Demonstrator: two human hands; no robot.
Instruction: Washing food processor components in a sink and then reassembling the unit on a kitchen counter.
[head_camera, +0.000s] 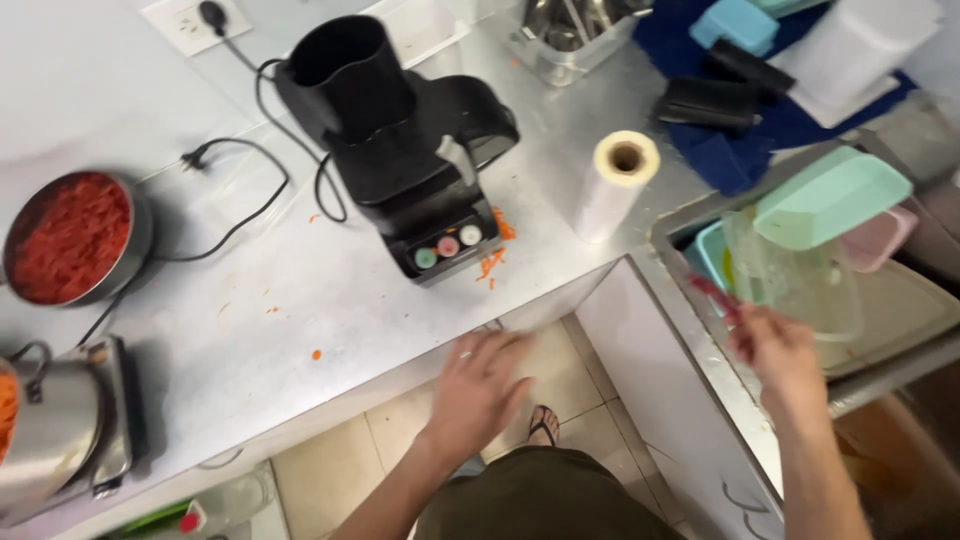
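Left hand (478, 385) open, fingers spread, blurred; right hand (775, 350) reaching far right, seemingly loosely curled.

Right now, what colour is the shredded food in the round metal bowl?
Orange-red, clearest in the head view.

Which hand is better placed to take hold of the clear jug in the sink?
Right. The right hand is blurred at the sink edge beside the clear jug; the left hand hangs below the counter edge, farther off.
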